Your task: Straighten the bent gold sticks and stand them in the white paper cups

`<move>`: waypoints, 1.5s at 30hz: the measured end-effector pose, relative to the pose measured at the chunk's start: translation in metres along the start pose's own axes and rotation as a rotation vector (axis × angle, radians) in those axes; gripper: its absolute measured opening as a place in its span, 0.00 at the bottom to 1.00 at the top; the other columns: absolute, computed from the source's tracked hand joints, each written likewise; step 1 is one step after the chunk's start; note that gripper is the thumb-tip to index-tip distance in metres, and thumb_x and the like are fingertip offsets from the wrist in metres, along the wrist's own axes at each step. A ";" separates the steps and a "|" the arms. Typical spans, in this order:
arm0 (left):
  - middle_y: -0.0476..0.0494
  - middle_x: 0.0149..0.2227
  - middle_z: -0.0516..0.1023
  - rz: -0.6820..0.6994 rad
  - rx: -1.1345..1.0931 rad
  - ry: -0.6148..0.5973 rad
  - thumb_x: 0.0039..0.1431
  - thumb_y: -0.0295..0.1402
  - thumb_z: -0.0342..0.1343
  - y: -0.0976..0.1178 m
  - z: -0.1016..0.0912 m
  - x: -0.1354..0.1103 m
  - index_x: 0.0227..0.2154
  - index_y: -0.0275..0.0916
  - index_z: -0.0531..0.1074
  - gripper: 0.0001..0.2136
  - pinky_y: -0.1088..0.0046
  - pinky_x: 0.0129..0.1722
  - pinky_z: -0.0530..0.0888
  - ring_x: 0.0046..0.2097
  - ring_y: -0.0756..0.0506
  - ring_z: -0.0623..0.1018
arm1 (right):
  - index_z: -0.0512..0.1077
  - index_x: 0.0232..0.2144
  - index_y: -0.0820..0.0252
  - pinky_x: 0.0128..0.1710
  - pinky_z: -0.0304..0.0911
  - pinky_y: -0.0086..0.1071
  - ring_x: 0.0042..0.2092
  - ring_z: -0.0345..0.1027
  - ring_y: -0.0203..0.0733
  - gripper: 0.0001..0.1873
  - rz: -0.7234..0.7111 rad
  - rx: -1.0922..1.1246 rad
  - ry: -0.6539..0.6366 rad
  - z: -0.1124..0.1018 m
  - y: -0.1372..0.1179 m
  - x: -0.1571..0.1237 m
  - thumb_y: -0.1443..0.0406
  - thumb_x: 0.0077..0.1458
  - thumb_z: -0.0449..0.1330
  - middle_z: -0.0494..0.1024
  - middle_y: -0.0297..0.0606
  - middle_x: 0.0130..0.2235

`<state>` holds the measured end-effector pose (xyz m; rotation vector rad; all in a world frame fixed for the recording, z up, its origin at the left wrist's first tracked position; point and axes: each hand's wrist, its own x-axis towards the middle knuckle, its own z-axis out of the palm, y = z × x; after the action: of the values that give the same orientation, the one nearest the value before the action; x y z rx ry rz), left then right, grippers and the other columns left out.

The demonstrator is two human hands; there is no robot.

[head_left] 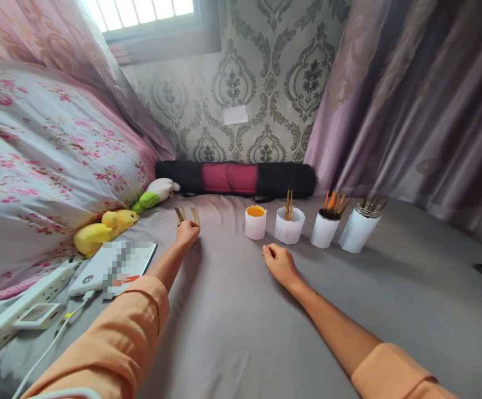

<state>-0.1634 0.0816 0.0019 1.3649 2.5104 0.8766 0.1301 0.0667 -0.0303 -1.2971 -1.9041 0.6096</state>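
Note:
My left hand (pixel 187 231) is closed around a small bundle of thin sticks (pixel 186 213) whose ends fan out above my fist. It rests on the grey bed sheet (pixel 232 321). My right hand (pixel 280 262) lies on the sheet with fingers curled in; nothing shows in it. Just beyond it stand several white-wrapped cups: one with an orange top (pixel 255 222), one holding two sticks (pixel 289 224), and two jars (pixel 324 226) (pixel 359 226) filled with sticks.
A black and red rolled bag (pixel 236 178) lies along the patterned wall. Plush toys (pixel 105 227) (pixel 156 194) sit by a floral quilt (pixel 45 166) at left. A power strip (pixel 11 316), a small device and a phone (pixel 118 266) lie near my left arm. Curtains hang at right.

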 end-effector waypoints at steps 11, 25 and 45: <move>0.38 0.36 0.77 0.102 0.149 0.004 0.48 0.27 0.50 -0.007 -0.001 0.009 0.32 0.33 0.74 0.10 0.75 0.38 0.66 0.40 0.44 0.74 | 0.67 0.21 0.59 0.24 0.48 0.26 0.24 0.59 0.34 0.18 0.007 -0.008 -0.002 0.000 -0.001 -0.001 0.56 0.54 0.46 0.70 0.34 0.21; 0.37 0.38 0.76 0.156 0.248 0.005 0.48 0.30 0.50 -0.010 0.005 0.012 0.32 0.35 0.74 0.11 0.74 0.39 0.67 0.42 0.42 0.73 | 0.68 0.22 0.59 0.24 0.48 0.26 0.24 0.60 0.34 0.18 0.023 -0.019 -0.025 -0.001 -0.002 -0.001 0.56 0.54 0.45 0.71 0.33 0.22; 0.35 0.40 0.74 0.133 0.285 0.005 0.49 0.29 0.49 -0.006 0.007 0.011 0.33 0.35 0.74 0.11 0.72 0.41 0.67 0.44 0.40 0.73 | 0.68 0.22 0.59 0.24 0.49 0.26 0.24 0.60 0.34 0.18 0.020 -0.036 -0.031 0.000 -0.002 0.000 0.56 0.54 0.45 0.70 0.33 0.21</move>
<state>-0.1714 0.0914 -0.0059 1.6294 2.6533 0.5571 0.1289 0.0656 -0.0289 -1.3373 -1.9377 0.6117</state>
